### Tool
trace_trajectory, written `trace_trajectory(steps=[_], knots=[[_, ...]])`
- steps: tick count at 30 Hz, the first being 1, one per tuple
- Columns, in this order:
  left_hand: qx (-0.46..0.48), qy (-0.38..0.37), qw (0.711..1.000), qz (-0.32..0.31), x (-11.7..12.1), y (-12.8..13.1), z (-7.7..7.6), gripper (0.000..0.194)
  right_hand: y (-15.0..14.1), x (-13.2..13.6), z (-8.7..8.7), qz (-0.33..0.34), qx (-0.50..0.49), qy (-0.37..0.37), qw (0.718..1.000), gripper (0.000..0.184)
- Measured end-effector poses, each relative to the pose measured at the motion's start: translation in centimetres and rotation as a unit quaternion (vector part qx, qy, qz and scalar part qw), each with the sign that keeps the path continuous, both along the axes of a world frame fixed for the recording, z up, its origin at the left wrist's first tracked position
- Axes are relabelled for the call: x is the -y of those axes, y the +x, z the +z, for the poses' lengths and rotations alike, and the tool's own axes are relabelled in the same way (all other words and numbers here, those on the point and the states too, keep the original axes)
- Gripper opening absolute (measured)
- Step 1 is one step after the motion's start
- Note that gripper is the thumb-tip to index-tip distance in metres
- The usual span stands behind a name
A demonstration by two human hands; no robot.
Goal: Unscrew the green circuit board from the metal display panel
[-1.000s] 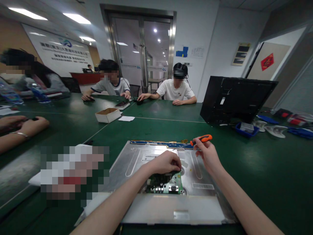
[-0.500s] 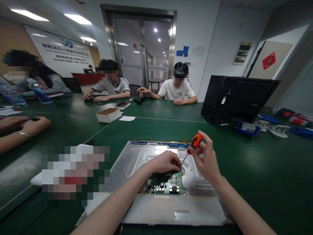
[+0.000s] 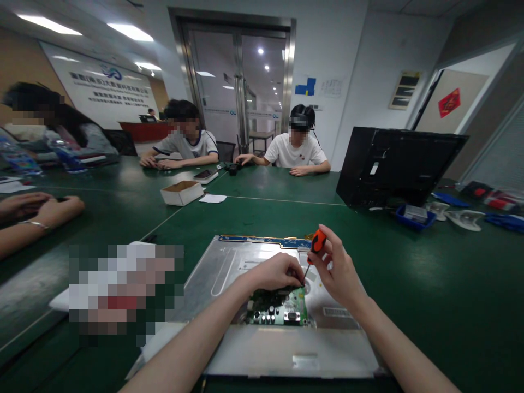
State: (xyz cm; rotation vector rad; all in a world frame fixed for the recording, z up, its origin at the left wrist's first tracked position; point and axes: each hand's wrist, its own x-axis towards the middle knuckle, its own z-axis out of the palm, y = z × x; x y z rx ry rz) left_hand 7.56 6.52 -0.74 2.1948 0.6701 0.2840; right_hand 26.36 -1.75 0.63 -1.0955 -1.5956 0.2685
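A metal display panel (image 3: 229, 273) lies in front of me, with a green circuit board (image 3: 278, 312) on it and a blue strip board (image 3: 262, 240) along its far edge. My right hand (image 3: 338, 267) grips a screwdriver (image 3: 318, 242) by its orange and black handle. The shaft slants down to the upper right corner of the green board. There my left hand (image 3: 278, 271) has its fingers pinched together close to the screwdriver tip; whatever is between them is hidden. Its shadow falls across part of the board.
A black monitor housing (image 3: 401, 164) stands at the right, near a blue tray (image 3: 415, 216). A white open box (image 3: 182, 193) sits beyond the panel to the left. A blurred-out item (image 3: 123, 284) lies left of the panel. Another person's hands (image 3: 57, 210) rest at the far left.
My right hand has shifted a little left and down, and the screwdriver stands more upright. My left hand stays in place. Across the table, one person's raised hand has lowered.
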Motion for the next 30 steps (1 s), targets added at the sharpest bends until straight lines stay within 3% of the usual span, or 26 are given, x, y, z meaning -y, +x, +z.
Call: trace_trajectory(steps=[8,17,22,30], knots=[[0.001,0.005,1.000,-0.010,0.04,-0.08,0.13,0.013,-0.04,0.08,-0.03,0.001,-0.038,-0.011,0.999,0.050],[0.004,0.011,1.000,-0.005,0.01,0.04,0.01,0.013,-0.36,0.59,0.33,0.007,0.015,0.005,1.000,0.052],[0.007,0.011,1.000,-0.003,0.09,0.07,0.07,0.015,-0.12,0.13,-0.27,-0.018,-0.001,0.018,1.000,0.050],[0.004,0.012,1.000,0.002,0.25,0.10,0.15,0.010,-0.42,0.50,-0.12,0.006,-0.004,0.015,1.000,0.055]])
